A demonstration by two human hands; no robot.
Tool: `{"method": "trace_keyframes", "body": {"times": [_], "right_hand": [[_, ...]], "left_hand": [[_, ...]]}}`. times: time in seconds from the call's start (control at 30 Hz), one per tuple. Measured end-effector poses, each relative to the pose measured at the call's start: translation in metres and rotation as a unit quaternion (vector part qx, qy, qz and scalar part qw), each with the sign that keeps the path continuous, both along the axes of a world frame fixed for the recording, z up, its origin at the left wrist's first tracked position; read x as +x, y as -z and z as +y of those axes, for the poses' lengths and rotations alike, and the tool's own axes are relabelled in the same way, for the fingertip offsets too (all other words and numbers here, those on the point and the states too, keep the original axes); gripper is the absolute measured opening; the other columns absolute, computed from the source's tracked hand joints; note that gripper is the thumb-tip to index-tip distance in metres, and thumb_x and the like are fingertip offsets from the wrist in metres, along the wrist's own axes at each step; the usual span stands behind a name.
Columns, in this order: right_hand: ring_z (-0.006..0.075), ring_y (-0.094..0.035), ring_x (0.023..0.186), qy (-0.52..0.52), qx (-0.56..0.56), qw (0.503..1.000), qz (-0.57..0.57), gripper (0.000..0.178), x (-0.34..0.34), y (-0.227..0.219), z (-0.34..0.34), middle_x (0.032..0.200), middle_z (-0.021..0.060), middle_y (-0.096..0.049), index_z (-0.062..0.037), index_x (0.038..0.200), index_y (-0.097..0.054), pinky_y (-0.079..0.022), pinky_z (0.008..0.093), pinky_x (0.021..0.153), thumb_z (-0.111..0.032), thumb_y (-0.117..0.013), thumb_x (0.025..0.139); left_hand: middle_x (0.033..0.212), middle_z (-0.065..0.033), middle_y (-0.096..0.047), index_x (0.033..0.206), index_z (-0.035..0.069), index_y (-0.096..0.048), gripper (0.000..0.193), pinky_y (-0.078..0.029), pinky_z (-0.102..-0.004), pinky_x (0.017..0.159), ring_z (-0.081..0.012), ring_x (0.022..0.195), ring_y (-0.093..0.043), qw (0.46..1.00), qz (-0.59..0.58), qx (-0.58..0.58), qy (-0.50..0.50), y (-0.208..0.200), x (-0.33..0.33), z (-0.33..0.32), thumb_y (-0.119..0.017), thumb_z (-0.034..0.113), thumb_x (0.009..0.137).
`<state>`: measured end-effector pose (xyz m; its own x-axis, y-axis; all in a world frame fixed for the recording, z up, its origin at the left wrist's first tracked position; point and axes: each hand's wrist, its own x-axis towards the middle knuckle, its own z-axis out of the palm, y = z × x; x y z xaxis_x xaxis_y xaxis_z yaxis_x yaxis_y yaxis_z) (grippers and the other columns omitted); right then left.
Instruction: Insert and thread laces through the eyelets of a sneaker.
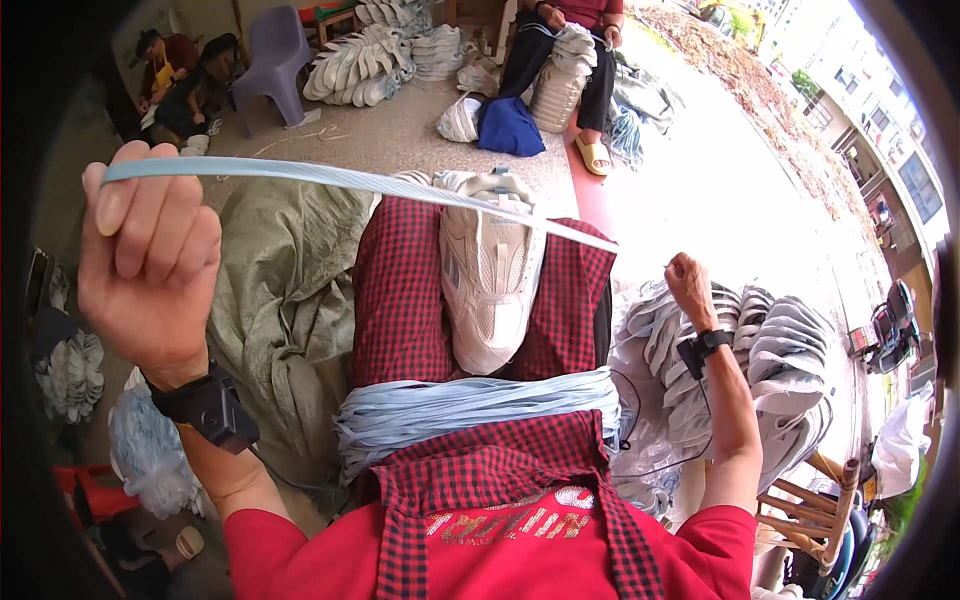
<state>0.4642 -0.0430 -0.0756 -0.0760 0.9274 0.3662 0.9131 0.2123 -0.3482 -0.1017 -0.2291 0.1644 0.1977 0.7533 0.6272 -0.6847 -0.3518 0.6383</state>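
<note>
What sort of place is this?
Likely an informal shoe workshop: stacked shoe pieces at the right, with a white shoe and a bundle of pale blue laces in the middle.

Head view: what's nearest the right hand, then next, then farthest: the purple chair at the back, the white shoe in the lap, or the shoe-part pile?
From the right hand:
1. Shoe-part pile: right side, just beside it.
2. White shoe: middle.
3. Purple chair: far back, left.
</note>
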Motion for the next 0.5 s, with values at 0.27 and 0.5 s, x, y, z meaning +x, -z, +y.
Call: {"method": "trace_keyframes", "body": {"times": [0.27, 0.5], "right_hand": [[0.0368, -0.069, 0.093, -0.027, -0.068, 0.990, 0.118, 0.023, -0.023, 0.029, 0.003, 0.104, 0.0221, -0.069, -0.0005, 0.100, -0.064, -0.054, 0.0388, 0.083, -0.001, -0.055, 0.080], [0.0162, -0.062, 0.108, -0.358, -0.329, 0.736, 0.471, 0.055, -0.205, -0.131, -0.122, 0.119, 0.0112, -0.058, -0.0007, 0.138, -0.045, -0.052, 0.0307, 0.094, -0.045, -0.044, 0.107]], "left_hand": [[0.077, -0.0042, -0.066, 0.089, -0.002, -0.072, 0.015, -0.046, -0.0254, 0.063, -0.0097, 0.067, -0.059, 0.894, 0.441, 0.028, -0.079, 0.064, 0.110, 0.031, -0.066, 0.009, 0.096], [0.077, -0.0124, -0.071, 0.092, -0.001, -0.073, 0.018, -0.051, -0.0302, 0.064, -0.0137, 0.069, -0.066, 0.828, 0.543, 0.000, -0.136, 0.105, 0.145, 0.045, -0.071, 0.016, 0.093]]}}
